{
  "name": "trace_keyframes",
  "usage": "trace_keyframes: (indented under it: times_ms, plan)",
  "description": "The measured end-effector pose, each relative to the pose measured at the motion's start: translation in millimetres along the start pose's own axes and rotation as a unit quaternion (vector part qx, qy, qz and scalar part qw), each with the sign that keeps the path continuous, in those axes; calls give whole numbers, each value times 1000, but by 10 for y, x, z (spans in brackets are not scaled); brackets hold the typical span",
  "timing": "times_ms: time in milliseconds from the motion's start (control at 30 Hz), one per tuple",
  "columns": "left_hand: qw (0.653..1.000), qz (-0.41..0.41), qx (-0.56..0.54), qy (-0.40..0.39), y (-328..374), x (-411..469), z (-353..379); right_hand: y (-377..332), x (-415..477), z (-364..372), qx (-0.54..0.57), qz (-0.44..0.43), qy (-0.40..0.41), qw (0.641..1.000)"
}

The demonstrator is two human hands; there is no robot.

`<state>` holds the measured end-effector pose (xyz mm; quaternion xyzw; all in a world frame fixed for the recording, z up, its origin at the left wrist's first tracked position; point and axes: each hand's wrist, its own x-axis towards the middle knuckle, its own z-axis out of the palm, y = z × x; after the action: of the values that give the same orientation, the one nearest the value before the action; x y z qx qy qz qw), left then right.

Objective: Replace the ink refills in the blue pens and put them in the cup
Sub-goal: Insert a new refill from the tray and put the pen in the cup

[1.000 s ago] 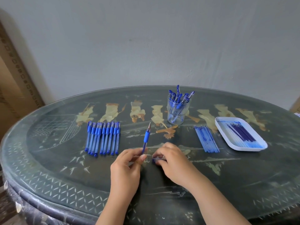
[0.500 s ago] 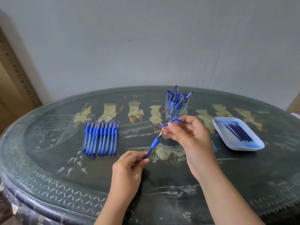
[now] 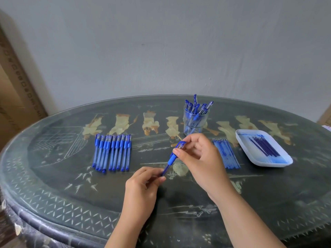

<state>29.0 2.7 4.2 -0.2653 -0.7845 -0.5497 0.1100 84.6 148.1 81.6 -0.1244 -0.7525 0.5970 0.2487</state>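
Pinching one blue pen (image 3: 171, 159): left hand (image 3: 143, 187) at barrel (image 3: 165, 170), right hand (image 3: 200, 158) at cap (image 3: 180, 145). Cup (image 3: 196, 122) nr far bench (image 3: 179, 212) edge w/ pens (image 3: 195, 106); tray (image 3: 268, 165) nr right edge w/ refills (image 3: 265, 145).

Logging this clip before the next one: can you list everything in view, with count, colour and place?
table: one, dark with pale inlaid figures, fills the lower frame
pens in a row: about nine, blue, table's left
cup: one, clear, far centre
pens in the cup: several, blue, standing
loose refills: a bundle, count unclear, blue, left of the tray
tray: one, white, table's right
refills in the tray: several, dark blue
held pen: one, blue, centre
cap: one, blue, at the held pen's far end
cardboard box: one, brown, left edge
left hand: grips the held pen's near end
right hand: pinches the cap
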Motion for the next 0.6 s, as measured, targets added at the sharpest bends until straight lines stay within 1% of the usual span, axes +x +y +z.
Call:
trace_keyframes:
  times_ms: [200,600]
  plan:
    - [1000,-2,4,-7,-2,-7,-10,30,2,-5,-28,-12,14,999]
    - [1000,-7,5,-11,-17,-7,-16,21,-15,-3,-76,-18,4,997]
